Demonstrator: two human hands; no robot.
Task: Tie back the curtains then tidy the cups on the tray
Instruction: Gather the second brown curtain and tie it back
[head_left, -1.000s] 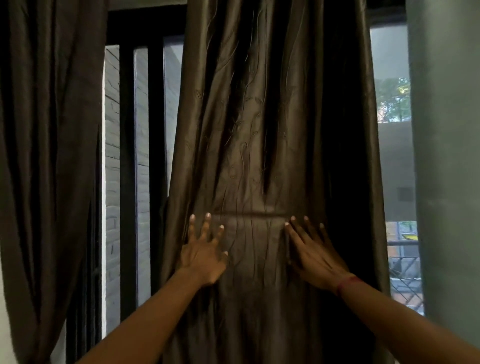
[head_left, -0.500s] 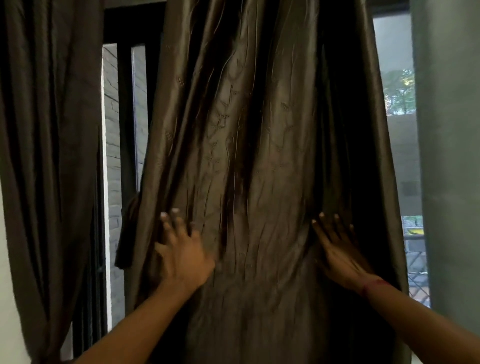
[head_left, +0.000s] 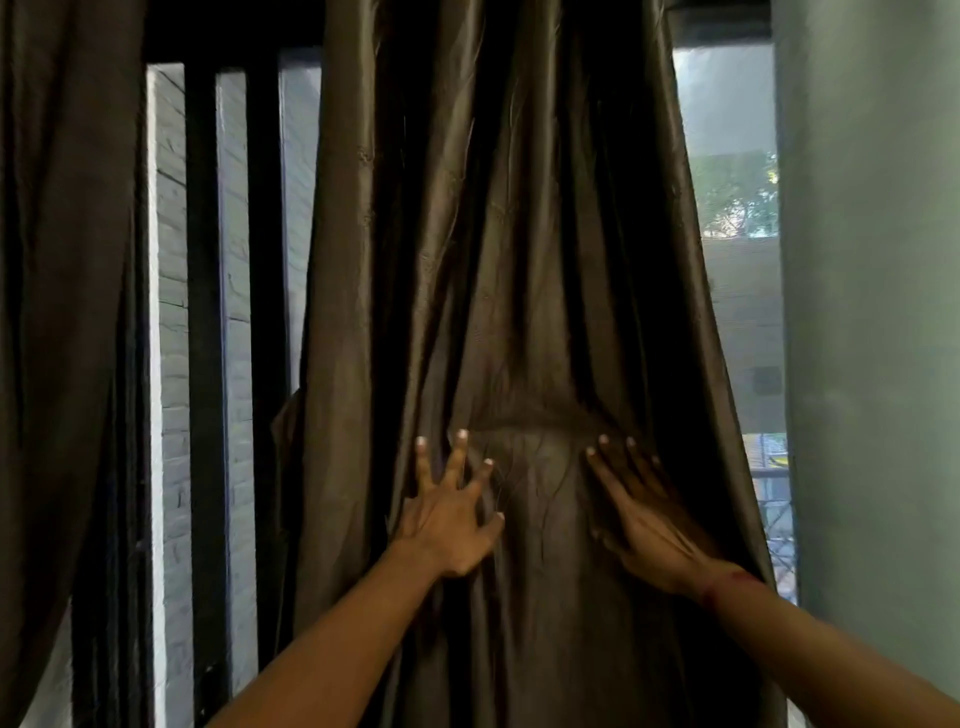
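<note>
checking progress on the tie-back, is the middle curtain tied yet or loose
Loose: no tie shows around the middle curtain; left hand and right hand press flat on it.

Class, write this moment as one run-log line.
left hand: flat on middle curtain, fingers spread | right hand: flat on same curtain | curtain: no tie visible | cups: unseen

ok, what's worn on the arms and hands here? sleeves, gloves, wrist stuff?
Both forearms are bare, no sleeves in view. The left hand has no glove, ring or watch. The right hand is also ungloved; its wrist carries a thin red band.
</note>
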